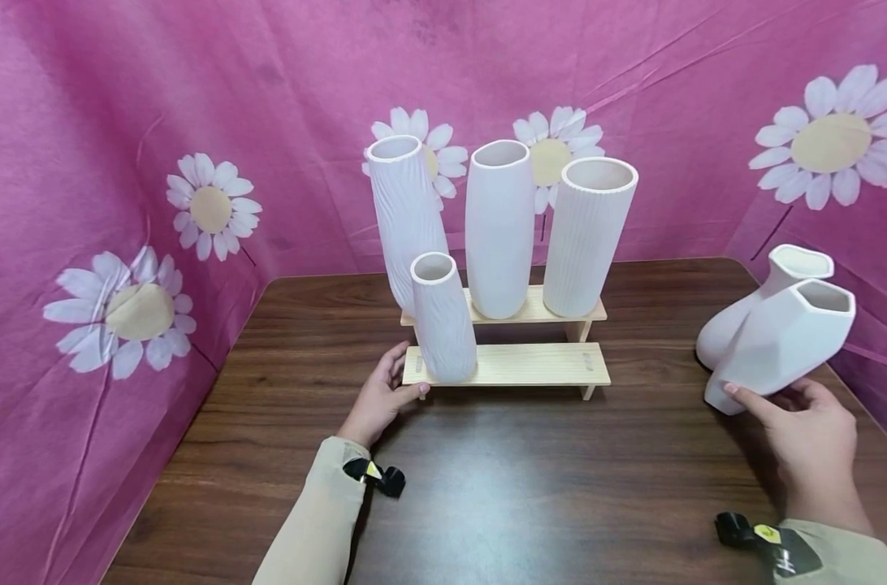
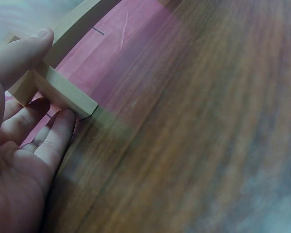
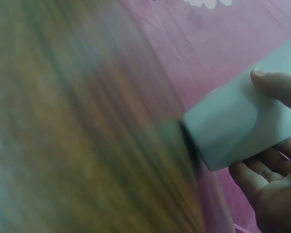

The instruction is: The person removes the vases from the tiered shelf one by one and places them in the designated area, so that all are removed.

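Observation:
My left hand (image 1: 381, 398) grips the left end of a two-step wooden stand (image 1: 534, 366). In the left wrist view its thumb lies by the board, and the fingers curl at the stand's leg (image 2: 65, 92). A small textured white vase (image 1: 445, 325) stands on that lower step, beside the thumb. Over at the right, my right hand (image 1: 812, 431) holds an angular white vase (image 1: 787, 341) low on its body. The right wrist view shows thumb on one side of the vase (image 3: 237, 121), fingers on the other, its base close over the table. Behind it is a rounder white vase (image 1: 729, 325), partly hidden.
Three tall white vases stand on the upper step: a wavy one (image 1: 408, 219), a smooth one (image 1: 499, 231) and a ribbed one (image 1: 588, 240). Pink cloth (image 1: 312, 203) with printed daisies encloses the back and sides of the brown wooden table (image 1: 268, 422).

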Demonstrator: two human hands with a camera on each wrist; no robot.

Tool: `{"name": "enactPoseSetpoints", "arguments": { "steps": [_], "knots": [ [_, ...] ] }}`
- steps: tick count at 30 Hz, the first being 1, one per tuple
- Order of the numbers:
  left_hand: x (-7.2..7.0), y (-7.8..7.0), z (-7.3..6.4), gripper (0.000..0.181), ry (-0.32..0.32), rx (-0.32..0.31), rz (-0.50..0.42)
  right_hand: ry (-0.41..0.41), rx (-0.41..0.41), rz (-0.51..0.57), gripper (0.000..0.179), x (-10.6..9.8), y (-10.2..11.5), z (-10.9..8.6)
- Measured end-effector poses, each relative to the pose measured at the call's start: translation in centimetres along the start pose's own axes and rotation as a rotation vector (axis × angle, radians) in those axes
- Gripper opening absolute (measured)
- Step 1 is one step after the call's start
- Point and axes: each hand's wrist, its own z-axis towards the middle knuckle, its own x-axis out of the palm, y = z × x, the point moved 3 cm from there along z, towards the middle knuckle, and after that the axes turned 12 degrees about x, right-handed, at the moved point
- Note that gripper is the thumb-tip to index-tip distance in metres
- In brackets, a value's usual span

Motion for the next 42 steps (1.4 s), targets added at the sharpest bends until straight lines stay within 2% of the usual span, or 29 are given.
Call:
{"name": "enactPoseSetpoints", "arguments": {
  "steps": [18, 25, 33, 37, 42],
  "knots": [
    [-0.09, 0.16, 0.01, 0.083, 0.001, -0.001, 0.001, -0.001, 0.035, 0.084, 0.039, -0.67, -0.24, 0.14],
    [-0.10, 0.25, 0.07, 0.083, 0.007, 0.006, -0.003, -0.028, 0.049, 0.104, 0.040, -0.74, -0.25, 0.36],
    [-0.09, 0.15, 0.06, 0.083, 0.007, 0.007, 0.000, -0.052, 0.051, 0.178, 0.041, -0.81, -0.15, 0.70],
    [-0.09, 0.17, 0.06, 0.083, 0.007, 0.001, -0.001, -0.044, 0.029, 0.154, 0.041, -0.88, -0.17, 0.79],
    [-0.08, 0.09, 0.05, 0.083, 0.007, 0.005, -0.005, -0.044, 0.000, 0.048, 0.041, -1.06, -0.40, 0.80]
  ]
}}
